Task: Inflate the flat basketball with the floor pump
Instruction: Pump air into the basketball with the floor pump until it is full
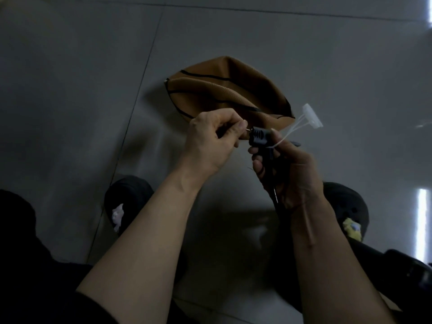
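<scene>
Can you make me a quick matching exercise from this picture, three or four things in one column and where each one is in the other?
Things:
1. flat brown leather basketball
2. black plastic pump nozzle
3. thin metal needle
4. white plastic adapter strip

Places:
A. pinched by the left hand
B. lying on the grey tiled floor
C. gripped in the right hand
D. dangling on thin white ties beside the nozzle

Pairs: 1-B, 2-C, 3-A, 4-D

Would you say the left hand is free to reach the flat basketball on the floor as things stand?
Probably not right away. The left hand is pinching a small needle at the black pump nozzle, which the right hand holds. The basketball lies just beyond on the floor, nothing between, so letting go would clear it.
</scene>
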